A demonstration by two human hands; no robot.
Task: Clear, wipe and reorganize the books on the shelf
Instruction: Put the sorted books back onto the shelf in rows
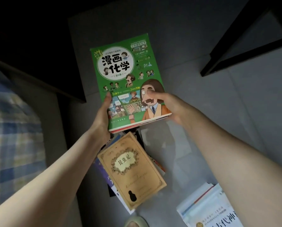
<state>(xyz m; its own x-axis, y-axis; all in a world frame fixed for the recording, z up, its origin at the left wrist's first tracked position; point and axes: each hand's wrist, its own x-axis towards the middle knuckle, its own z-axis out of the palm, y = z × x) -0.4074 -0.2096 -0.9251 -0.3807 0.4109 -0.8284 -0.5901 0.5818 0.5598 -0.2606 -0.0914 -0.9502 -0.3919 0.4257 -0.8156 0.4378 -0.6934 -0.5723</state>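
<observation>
We hold a green-covered stack of thin paperback books (127, 76) over the grey tiled floor (210, 128). Our left hand (102, 115) and right hand (174, 108) each grip a near corner, thumbs on top, probably to keep it together. Its long axis points away from us, title upright.

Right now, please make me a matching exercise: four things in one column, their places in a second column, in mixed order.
1. green comic book
2. tan book
3. white book
4. checked cloth

A. left edge of view
B. on top of other books
C. lower right, on the floor
D. held by left hand and right hand

Pairs: 1-D, 2-B, 3-C, 4-A
</observation>
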